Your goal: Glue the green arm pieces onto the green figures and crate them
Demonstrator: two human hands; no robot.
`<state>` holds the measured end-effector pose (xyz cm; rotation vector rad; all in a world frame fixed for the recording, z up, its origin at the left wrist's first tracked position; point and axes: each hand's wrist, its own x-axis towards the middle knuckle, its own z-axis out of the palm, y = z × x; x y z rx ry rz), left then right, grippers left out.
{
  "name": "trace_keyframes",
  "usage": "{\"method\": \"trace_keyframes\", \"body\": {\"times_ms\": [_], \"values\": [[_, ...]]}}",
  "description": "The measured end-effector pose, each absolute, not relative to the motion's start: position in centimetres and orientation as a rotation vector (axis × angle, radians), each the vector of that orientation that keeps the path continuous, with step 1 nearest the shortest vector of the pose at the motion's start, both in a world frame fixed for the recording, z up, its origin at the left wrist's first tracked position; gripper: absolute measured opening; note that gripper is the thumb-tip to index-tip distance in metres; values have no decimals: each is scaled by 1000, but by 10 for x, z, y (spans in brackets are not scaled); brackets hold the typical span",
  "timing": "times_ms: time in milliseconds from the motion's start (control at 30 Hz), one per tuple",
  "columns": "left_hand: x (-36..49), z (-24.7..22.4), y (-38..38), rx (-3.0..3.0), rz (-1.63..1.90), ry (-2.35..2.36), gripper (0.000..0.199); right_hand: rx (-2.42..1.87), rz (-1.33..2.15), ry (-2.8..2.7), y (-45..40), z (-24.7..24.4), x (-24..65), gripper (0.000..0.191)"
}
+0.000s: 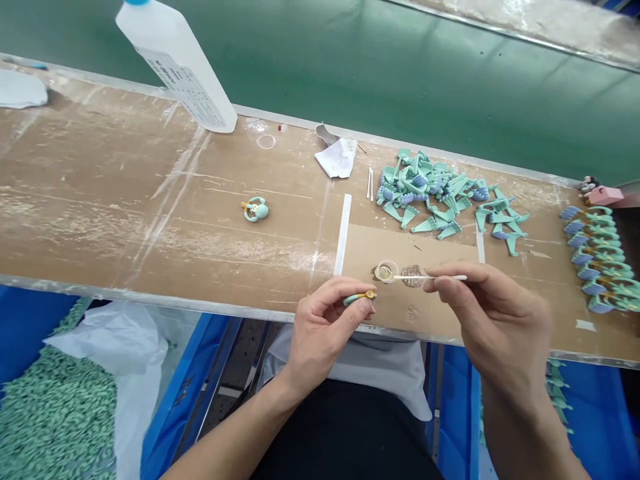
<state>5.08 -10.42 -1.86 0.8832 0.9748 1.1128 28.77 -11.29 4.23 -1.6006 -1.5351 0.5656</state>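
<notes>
My left hand [330, 323] pinches a small mint-green and orange plastic part [359, 298] near the front edge of the table. Between the thumb and fingers of my right hand [483, 310] is a white cotton swab [440, 277], held level. The swab's left tip is at the rim of a small clear cup [386, 271] with a yellowish liquid. A clear, shiny patch [411, 275] lies beside the cup, behind the swab. Both stand on a cardboard sheet [365, 247]. A separate green ring-shaped part [256, 209] rests on the table to the left.
Green and purple parts [430, 190] are heaped behind the cardboard. Assembled ones [597, 260] stand in a row at right. Two swabs [370, 184], crumpled paper [337, 158] and a white bottle [185, 73] are farther back. Blue bins [183, 393] stand below the table's front.
</notes>
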Motion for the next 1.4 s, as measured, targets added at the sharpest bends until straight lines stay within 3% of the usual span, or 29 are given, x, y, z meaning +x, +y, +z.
{"method": "trace_keyframes", "body": {"times_ms": [500,833,1033,1400], "values": [[53,-18,-107,1000,1121,977,9,-1585,756,-1476,-127,42,270,9],[51,-18,-112,1190,1164,1095,14,-1519,479,-1719,-124,56,262,19],[51,-19,-112,1183,1131,1091,12,-1460,611,-1919,-117,68,269,17],[59,-11,-114,970,1061,1015,9,-1554,425,-1689,-129,56,263,16]]}}
